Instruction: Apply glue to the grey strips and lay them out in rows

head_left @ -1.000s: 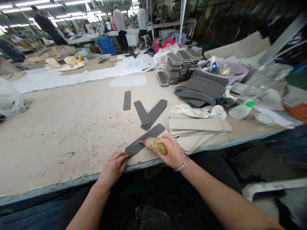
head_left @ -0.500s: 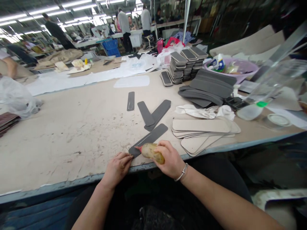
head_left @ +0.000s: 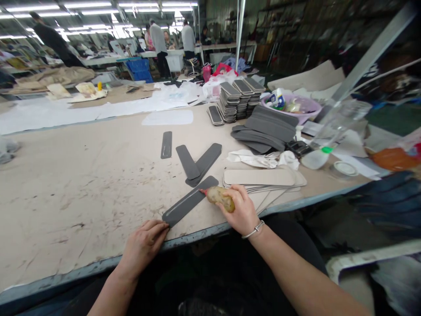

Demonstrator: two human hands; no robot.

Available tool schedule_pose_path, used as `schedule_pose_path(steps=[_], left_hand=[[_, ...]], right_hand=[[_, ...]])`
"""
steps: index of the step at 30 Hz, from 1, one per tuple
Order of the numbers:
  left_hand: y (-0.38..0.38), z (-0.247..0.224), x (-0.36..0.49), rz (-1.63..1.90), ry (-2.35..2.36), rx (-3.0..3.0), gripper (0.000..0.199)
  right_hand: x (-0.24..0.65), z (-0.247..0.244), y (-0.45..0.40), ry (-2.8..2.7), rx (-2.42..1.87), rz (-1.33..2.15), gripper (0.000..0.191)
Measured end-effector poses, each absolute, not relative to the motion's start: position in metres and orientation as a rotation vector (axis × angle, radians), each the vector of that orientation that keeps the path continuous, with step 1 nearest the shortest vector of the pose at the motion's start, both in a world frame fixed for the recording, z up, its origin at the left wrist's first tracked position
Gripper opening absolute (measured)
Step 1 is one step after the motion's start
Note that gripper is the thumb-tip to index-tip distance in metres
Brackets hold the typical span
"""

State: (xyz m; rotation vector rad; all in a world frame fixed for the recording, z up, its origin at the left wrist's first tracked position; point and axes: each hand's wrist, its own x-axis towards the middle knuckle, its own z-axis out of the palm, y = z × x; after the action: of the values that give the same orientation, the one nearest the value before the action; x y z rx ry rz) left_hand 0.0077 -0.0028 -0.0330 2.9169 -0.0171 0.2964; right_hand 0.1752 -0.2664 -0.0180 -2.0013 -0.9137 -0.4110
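Head view showed me the left hand [head_left: 144, 245] pinching the grey strip [head_left: 187, 205], seemingly for steadiness. Rightward of it, the right hand [head_left: 242, 210] clasped the bottle [head_left: 217, 197], nozzle [head_left: 204, 191] angled inward.

Mottled yellow bottle [head_left: 215, 195], red tip [head_left: 203, 192]! Dark grey strip [head_left: 184, 206], beige table [head_left: 66, 180] flecked brown, cream boards [head_left: 259, 177], lilac basin [head_left: 306, 117]!

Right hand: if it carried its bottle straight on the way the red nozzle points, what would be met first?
Most likely the grey strip nearest the person: the red nozzle of the bottle in the right hand is touching or just above it; depth is unclear.
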Motion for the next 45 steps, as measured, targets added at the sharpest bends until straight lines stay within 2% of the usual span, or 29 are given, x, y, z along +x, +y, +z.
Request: schedule_pose_path(steps=[7,12,23,34,39,45], left_hand=[[-0.002,-0.037,0.008,0.353,-0.011,2.937,0.022],[-0.006,-0.035,0.008,0.356,0.006,2.908,0.022],[-0.012,-0.03,0.007,0.3,0.047,2.843,0.023],[-0.014,-0.027,0.009,0.325,0.025,2.812,0.024],[-0.012,-0.03,0.01,0.334,0.032,2.828,0.024],[-0.007,-0.034,0.011,0.324,0.034,2.9,0.024]], right_hand=[[0.198,-0.019,-0.273,-0.754,-2.122,-0.536,0.032],[0.196,-0.012,-0.271,-0.758,-2.016,-0.594,0.032],[0.132,-0.012,-0.225,-1.053,-1.751,-0.145,0.037],[0.124,-0.007,-0.235,-1.089,-1.762,-0.035,0.036],[0.131,-0.006,-0.248,-1.068,-1.812,-0.055,0.035],[0.159,-0.009,-0.272,-0.96,-1.942,-0.233,0.035]])
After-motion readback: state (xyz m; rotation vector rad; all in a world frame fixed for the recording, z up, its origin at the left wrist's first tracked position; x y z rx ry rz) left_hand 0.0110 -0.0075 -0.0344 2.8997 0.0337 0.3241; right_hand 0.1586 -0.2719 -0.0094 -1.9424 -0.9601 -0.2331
